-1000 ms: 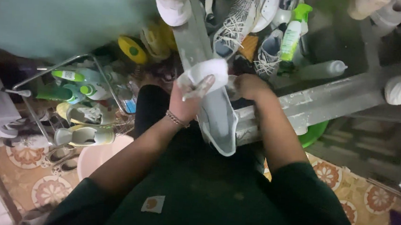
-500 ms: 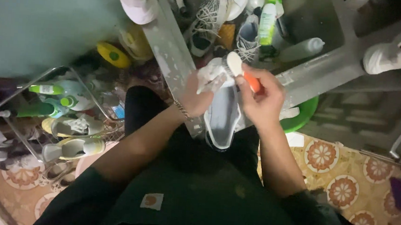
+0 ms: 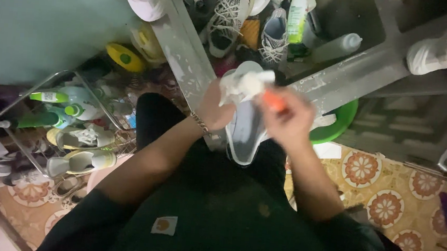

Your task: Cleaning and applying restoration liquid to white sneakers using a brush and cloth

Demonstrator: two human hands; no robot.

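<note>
Forearms extend forward from the dark-clad body and converge over a pale grey shoe (image 3: 244,137), which hangs with its opening facing up and its long axis running away from the viewer. Left hand (image 3: 215,108): wrist bent inward, a bracelet (image 3: 200,123) at the wrist, fingers closed around the far end of the shoe, so that the shoe's body lies just below and to the right of this grip. Right hand (image 3: 288,120): forearm rising diagonally from the lower right, fingers clamped around the orange handle of a brush (image 3: 260,89), whose whitish, motion-blurred head lies up and to the left of the grip, against the shoe's upper end; exact contact cannot be told through the blur.

Left of the left hand's grip, well apart: a wire rack (image 3: 61,124) holding green spray bottles (image 3: 52,98) and pale sandals (image 3: 80,160). Directly beyond both grips: a wet metal ledge (image 3: 187,49), and past it a sink (image 3: 362,20) containing several sneakers (image 3: 225,21) and a green-and-white bottle (image 3: 297,12). Just right of the right hand's grip: a green basin (image 3: 341,126). Further right and below: patterned floor tiles (image 3: 386,200).
</note>
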